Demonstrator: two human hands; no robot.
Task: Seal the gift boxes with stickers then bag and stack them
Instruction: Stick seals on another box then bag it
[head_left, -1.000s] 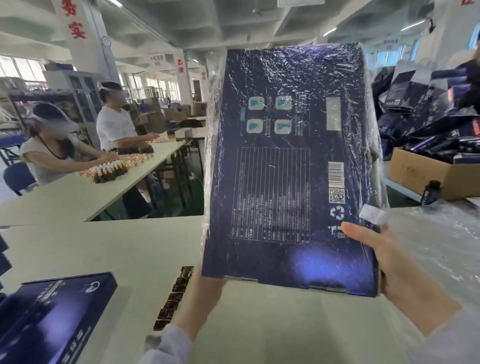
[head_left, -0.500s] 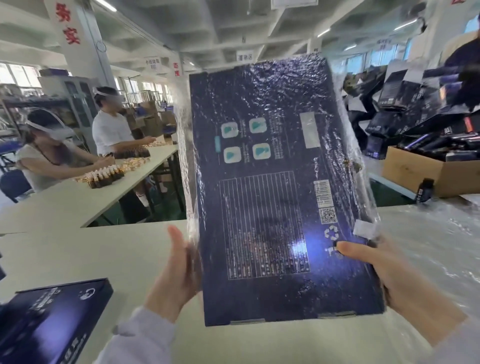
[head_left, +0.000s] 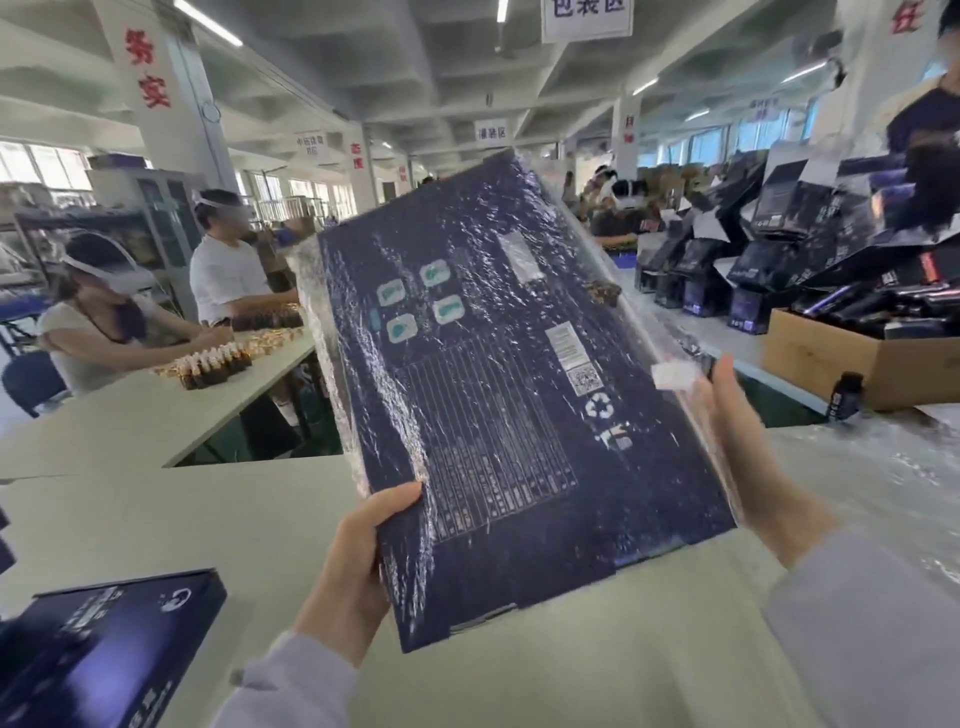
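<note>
A dark blue gift box (head_left: 498, 395) inside a clear plastic bag is held up in front of me, its printed back facing me and its top tilted to the right. My left hand (head_left: 358, 561) grips its lower left edge, thumb on the face. My right hand (head_left: 748, 457) lies flat with straight fingers against the box's right edge, over the bag. A small white sticker (head_left: 672, 375) sits by those fingertips. A second dark blue gift box (head_left: 109, 649), without a bag, lies on the pale table (head_left: 182, 519) at the lower left.
Loose clear plastic bags (head_left: 883, 493) cover the table on the right. Behind them stands a cardboard carton (head_left: 831, 364) full of dark boxes, a small dark bottle (head_left: 844, 397) beside it. Two seated people work at a bench (head_left: 130, 415) with bottles at the left.
The bagged box has tilted clockwise and dropped lower. My left hand came from under the box to grip its lower left edge. My right hand flattened along the right edge.
</note>
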